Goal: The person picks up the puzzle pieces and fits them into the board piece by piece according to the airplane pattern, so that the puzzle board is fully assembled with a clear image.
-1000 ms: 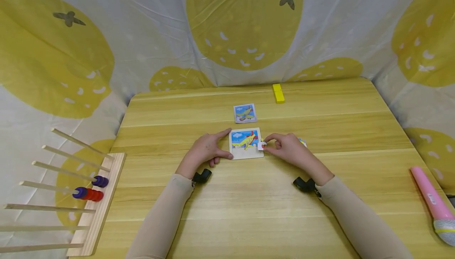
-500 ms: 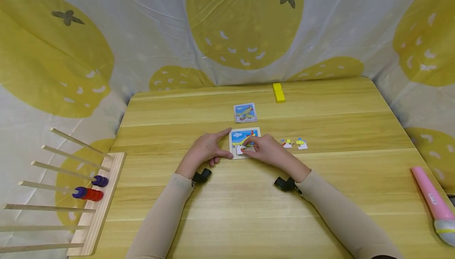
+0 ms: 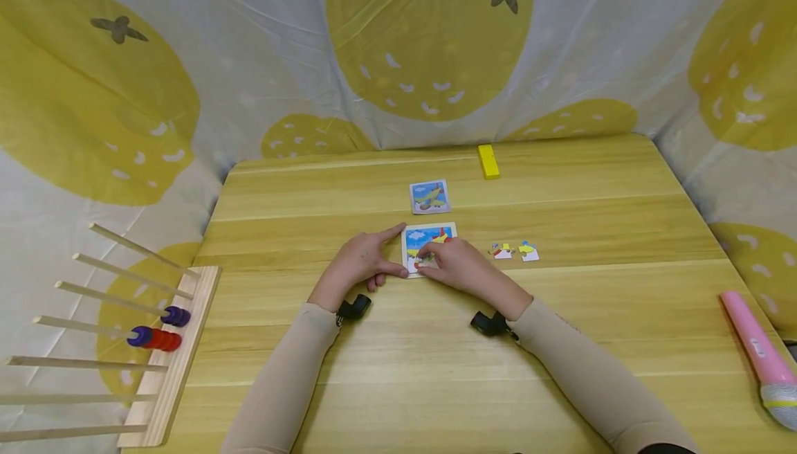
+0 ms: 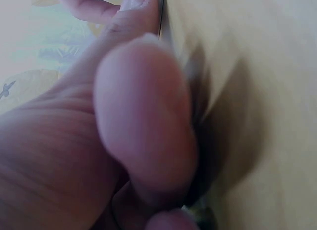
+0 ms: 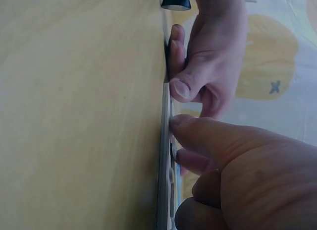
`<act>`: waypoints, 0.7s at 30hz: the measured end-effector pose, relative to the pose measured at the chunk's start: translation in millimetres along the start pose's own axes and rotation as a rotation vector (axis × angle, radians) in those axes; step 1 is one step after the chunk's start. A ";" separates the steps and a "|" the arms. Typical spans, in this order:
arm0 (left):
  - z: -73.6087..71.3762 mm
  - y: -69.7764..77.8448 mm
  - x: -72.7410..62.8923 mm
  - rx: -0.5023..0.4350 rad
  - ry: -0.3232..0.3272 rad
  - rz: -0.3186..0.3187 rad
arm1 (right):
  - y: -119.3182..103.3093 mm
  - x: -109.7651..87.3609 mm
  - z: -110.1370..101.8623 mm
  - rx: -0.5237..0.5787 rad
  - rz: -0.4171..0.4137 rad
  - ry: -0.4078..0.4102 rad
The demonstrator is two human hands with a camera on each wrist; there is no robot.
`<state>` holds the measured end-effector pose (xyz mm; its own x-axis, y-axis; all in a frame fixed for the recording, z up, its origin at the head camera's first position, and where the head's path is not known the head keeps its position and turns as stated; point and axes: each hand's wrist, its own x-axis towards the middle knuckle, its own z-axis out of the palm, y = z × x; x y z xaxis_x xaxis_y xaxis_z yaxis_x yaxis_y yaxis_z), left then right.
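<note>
A jigsaw puzzle board point(image 3: 429, 225) with a pale wooden frame and a yellow airplane picture lies on the table. My left hand point(image 3: 361, 260) rests at its left side, index finger straight at the far corner and thumb at the near one. Over the board's lower left part, my right hand point(image 3: 467, 267) pinches a white-and-red puzzle piece point(image 3: 411, 264) between thumb and index finger, low against the picture. That hand hides the board's lower right. In the right wrist view the right thumb point(image 5: 183, 123) presses at the board's surface, close to the left thumb point(image 5: 182, 88).
Two loose puzzle pieces, one point(image 3: 501, 252) nearer and another point(image 3: 528, 251) farther right, lie beside the board. Behind it are an airplane picture card point(image 3: 429, 196) and a yellow block point(image 3: 488, 162). A wooden peg stand point(image 3: 193, 315) with rings stands left; a pink microphone point(image 3: 753, 343) lies right.
My right hand has carried the puzzle piece leftward from the board's right edge to its lower left, uncovering the two loose pieces. My left hand has stayed at the board.
</note>
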<state>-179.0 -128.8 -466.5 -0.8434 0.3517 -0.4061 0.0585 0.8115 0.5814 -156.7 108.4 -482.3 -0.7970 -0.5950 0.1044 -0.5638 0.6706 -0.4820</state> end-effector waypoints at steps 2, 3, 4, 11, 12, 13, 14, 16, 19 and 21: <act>0.0 0.2 0.3 -0.002 0.001 -0.003 | -0.3 -0.1 -0.2 -0.007 -0.003 0.005; 0.0 0.3 0.4 -0.004 0.001 -0.004 | -0.6 -0.3 -0.4 -0.008 -0.006 0.008; 0.0 0.4 0.3 -0.005 0.001 -0.005 | -1.0 -0.4 -0.6 -0.008 -0.009 0.012; -0.5 0.5 -0.4 -0.002 -0.001 -0.003 | -4.4 2.1 -0.5 -0.024 0.001 -0.008; -0.6 0.8 -0.6 -0.004 -0.003 -0.002 | -4.9 2.8 -0.3 -0.028 0.008 -0.015; -0.7 1.0 -0.7 -0.006 -0.004 -0.001 | -5.4 3.6 0.0 -0.033 0.015 -0.021; -0.8 1.3 -0.8 -0.007 -0.004 0.000 | -5.8 4.2 0.2 -0.034 0.021 -0.024; -1.0 1.8 -0.8 -0.008 -0.004 0.004 | -6.5 4.8 0.6 -0.036 0.034 -0.026; -0.9 2.1 -0.9 -0.001 -0.002 0.006 | -7.3 4.7 1.8 -0.037 0.048 -0.026; -0.5 1.9 -1.1 0.002 0.000 0.002 | -7.5 4.3 2.5 -0.035 0.051 -0.025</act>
<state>-178.3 -127.8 -464.6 -0.8431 0.3533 -0.4054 0.0611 0.8119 0.5805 -155.3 99.8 -480.3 -0.8196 -0.5700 0.0582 -0.5300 0.7155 -0.4552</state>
